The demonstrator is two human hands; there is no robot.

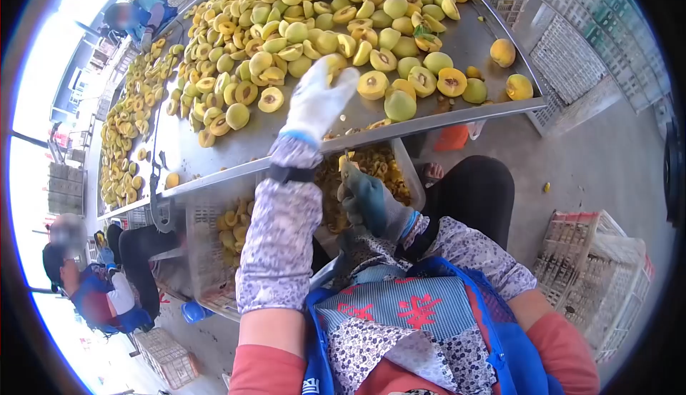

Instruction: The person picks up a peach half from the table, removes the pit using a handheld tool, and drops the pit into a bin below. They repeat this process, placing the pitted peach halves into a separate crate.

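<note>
My left hand (320, 102), in a white glove, stretches over the near edge of the metal table (246, 156). Its thumb and fingers are apart, right by the halved yellow-green peaches (271, 99), and no fruit shows clearly in its grip. Below the table edge, my right hand (370, 201) wears a grey-green glove. Its fingers are wrapped round a small hand tool (348, 168) with a tan handle and a thin tip pointing up; the exact kind is hard to tell. Under the tool is a crate (407, 170) containing brownish-yellow fruit scraps.
Another crate (207, 252) with fruit pieces stands under the table to the left. Stacked plastic crates (589, 281) are on the floor at right. One co-worker (100, 281) sits at lower left, another (139, 20) at the far left side of the table.
</note>
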